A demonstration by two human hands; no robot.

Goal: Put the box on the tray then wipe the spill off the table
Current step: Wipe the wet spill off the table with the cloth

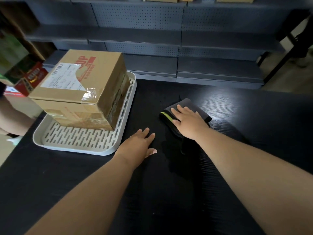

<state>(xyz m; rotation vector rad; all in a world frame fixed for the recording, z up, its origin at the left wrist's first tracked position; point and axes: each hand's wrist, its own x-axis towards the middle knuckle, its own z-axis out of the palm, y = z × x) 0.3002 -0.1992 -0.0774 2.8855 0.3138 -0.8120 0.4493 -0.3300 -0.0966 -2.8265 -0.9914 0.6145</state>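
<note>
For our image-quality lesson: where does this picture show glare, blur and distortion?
Head view: glare on the tape of the box and a sheen on the table beyond the cloth; the shelves are soft, their lines slightly bowed.

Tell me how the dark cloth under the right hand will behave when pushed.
The dark grey folded cloth with a green stripe looks soft and floppy, likely bunching unless the flat right hand presses it. It probably slides easily on the black wooden table.

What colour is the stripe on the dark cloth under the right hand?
Bright yellow-green, on the cloth at its left end, beside the right hand; seen in the head view.
</note>
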